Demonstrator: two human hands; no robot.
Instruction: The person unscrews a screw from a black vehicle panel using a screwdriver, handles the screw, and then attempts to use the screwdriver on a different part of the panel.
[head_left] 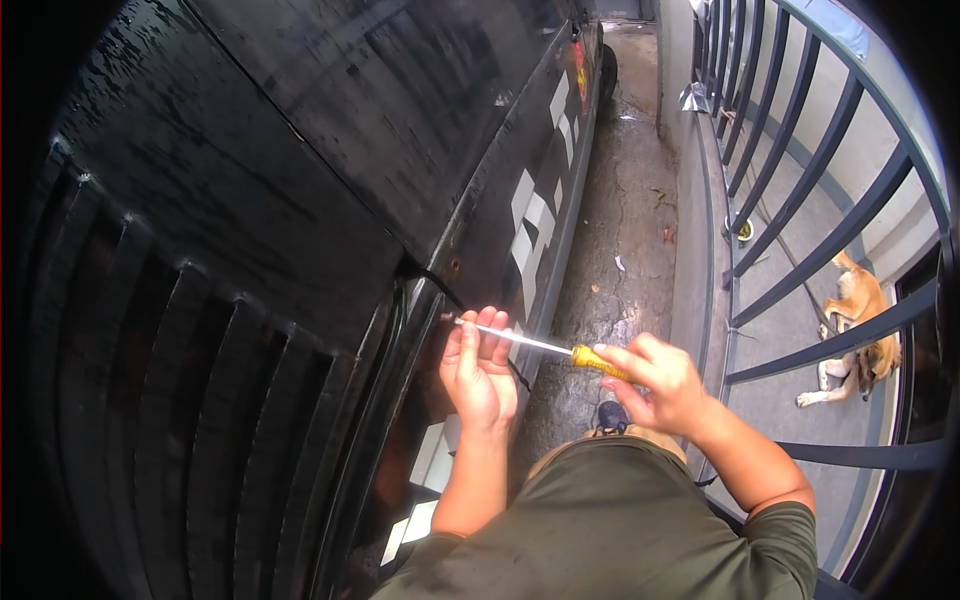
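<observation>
The right hand (658,382) grips the yellow handle (592,361) of a screwdriver (540,344); the left hand (482,385) meets its tip beside the black vehicle (330,120), whether pinching I cannot tell; past the railing (860,456) lies a dog (862,300)

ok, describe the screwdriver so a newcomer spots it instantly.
A big black metal panel fills the upper left; below and right of it are the person's left hand and right hand. The screwdriver runs between them, right hand around its grip, left hand at the tip end. Unlike everything nearby, it has a yellow handle and thin silvery shaft.
</observation>
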